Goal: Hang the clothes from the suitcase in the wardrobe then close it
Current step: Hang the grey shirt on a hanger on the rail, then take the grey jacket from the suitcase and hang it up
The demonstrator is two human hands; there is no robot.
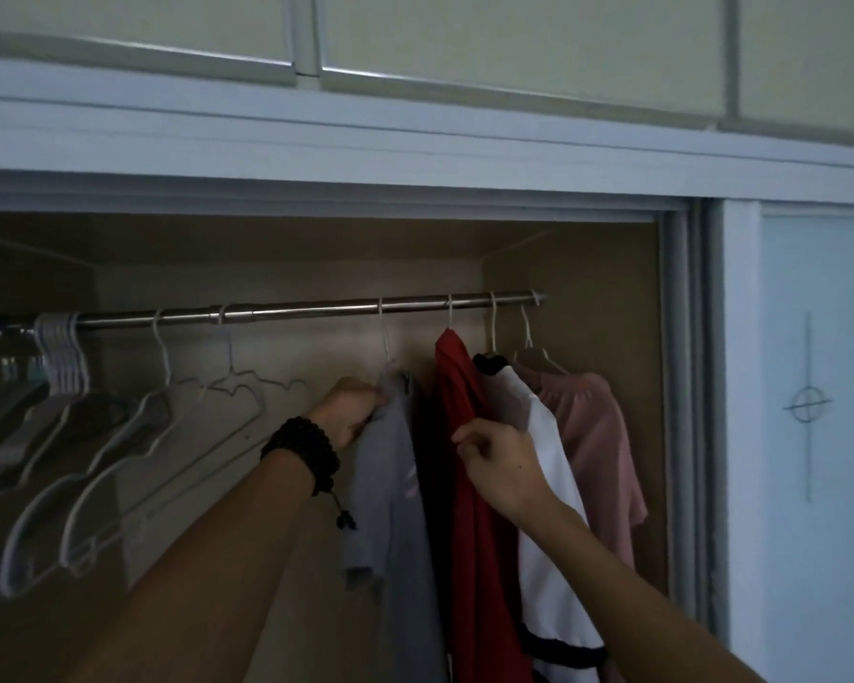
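Wardrobe [587,298] open, rail [316,310] carrying 4 garments; left grip [351,411] grasping grey shirt [395,485], right grip [501,465] pinching red garment [457,411].
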